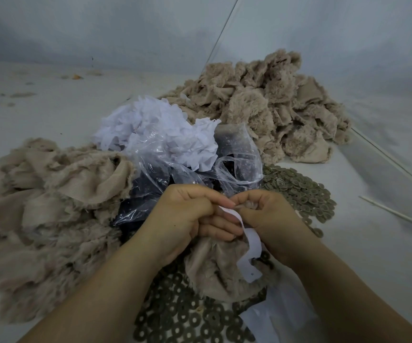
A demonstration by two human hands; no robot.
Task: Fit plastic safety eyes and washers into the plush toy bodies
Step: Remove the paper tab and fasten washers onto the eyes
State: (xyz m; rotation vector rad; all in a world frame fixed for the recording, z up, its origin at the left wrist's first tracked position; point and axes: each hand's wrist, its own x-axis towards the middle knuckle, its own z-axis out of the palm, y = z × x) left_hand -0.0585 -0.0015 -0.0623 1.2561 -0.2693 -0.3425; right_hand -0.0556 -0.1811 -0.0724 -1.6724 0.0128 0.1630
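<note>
Pinching plush body [215,266] in both grips, left hand [190,214], right hand [267,216]; clear bag [237,157] holds dark pieces.

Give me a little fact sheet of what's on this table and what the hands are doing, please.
left hand: grips the plush piece
right hand: pinches the same piece at its top
plush piece: beige, with a white strip hanging from it
washers: loose heap right of the hands, more below
plastic bag: clear, dark contents, behind the hands
plush piles: far right and near left
white scraps: heaped behind the bag
</note>
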